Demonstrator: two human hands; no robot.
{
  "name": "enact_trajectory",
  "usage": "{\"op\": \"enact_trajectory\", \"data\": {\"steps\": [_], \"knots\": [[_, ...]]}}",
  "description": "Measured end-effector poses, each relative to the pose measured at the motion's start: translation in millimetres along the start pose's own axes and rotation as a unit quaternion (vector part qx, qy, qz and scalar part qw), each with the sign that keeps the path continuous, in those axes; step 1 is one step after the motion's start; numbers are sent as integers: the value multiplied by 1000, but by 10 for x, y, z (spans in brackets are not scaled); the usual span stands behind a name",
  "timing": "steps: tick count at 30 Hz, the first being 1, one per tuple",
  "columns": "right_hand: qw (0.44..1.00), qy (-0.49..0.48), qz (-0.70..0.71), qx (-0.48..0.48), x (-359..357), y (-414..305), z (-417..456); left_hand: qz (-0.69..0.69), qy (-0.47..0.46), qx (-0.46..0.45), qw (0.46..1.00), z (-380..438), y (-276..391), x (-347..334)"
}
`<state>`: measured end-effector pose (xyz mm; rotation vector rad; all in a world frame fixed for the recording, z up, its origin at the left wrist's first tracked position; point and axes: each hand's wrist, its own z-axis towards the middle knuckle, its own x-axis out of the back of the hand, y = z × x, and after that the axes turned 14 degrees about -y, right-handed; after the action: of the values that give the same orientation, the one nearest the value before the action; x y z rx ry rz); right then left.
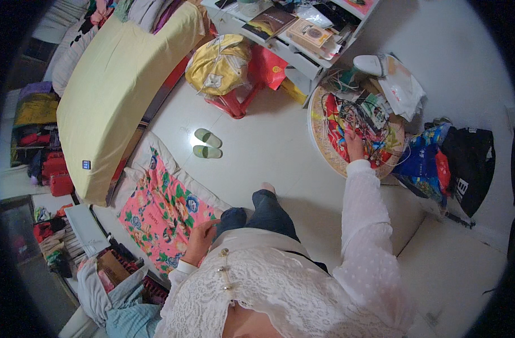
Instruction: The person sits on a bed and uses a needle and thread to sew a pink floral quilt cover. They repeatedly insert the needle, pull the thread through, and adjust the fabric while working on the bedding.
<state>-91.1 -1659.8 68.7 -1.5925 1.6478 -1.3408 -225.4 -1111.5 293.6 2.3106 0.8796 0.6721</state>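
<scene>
My right hand (354, 144) reaches out to a tangle of dark cables (354, 110) heaped on a low round table (319, 126) with a patterned border. Its fingertips are at the cables' near edge; whether they grip a strand is too small to tell. Red and colourful small items lie under and around the cables, and a green-and-white packet (375, 110) rests beside them. My left hand (201, 238) hangs by my left knee, above a pink floral mat (168, 211), with loosely bent fingers and nothing visible in it.
Blue and black bags (469, 169) stand right of the round table. Beyond it is a cluttered white desk (295, 57). A yellow bundle (219, 63) sits on a red plastic stool (230, 105). Green slippers (207, 143) lie on the tiled floor, near a yellow-covered mattress (126, 84).
</scene>
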Motion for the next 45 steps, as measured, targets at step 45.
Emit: {"op": "enact_trajectory", "data": {"steps": [45], "knots": [[543,-719,-434,-14,-6186,-342,-3733,-289,472,90,828,-3285,-4076,-1085]]}}
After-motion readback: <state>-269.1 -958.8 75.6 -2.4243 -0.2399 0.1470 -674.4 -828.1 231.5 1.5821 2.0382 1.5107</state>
